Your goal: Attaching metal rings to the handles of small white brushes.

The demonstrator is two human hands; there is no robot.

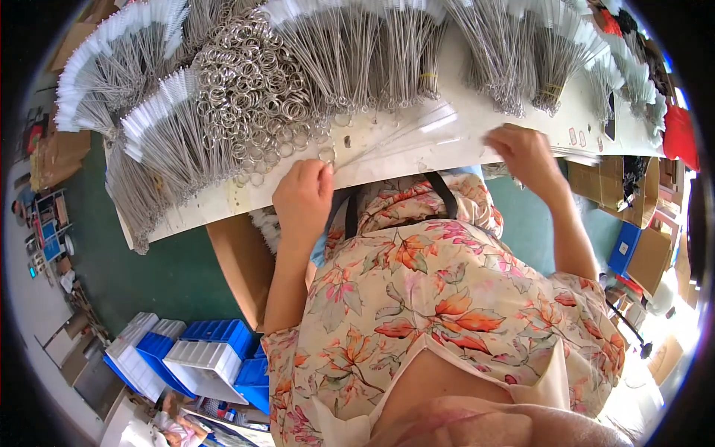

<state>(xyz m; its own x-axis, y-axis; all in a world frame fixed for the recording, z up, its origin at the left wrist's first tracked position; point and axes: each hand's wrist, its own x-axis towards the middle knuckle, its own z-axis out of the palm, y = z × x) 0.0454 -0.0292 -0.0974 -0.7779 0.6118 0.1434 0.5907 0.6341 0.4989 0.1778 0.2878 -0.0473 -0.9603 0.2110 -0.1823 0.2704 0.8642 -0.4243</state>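
Left hand [304,195]: thumb and index closed together at the tips, pinching a metal ring [328,155] that sticks out just beyond them. Loose thin-wire brushes [406,136] with white bristle ends start just right of those fingertips and fan out toward the right-hand fingers, bristle ends nearest the right. Can't tell whether the left fingers also have hold of a wire.

Right hand [527,160]: raised near the table edge, well apart from the left, fingers curled, tips blurred. Can't tell if anything is in them.

Ring pile [253,86]: beyond and to the left of the left fingers, a few strays spilling toward them on the white table [477,112]. Brush bundle [167,138] left of the left fingers, wires toward the person. More bundles [335,59] beyond both hands. Open cardboard box [592,179] right of the right fingers, below tabletop level.
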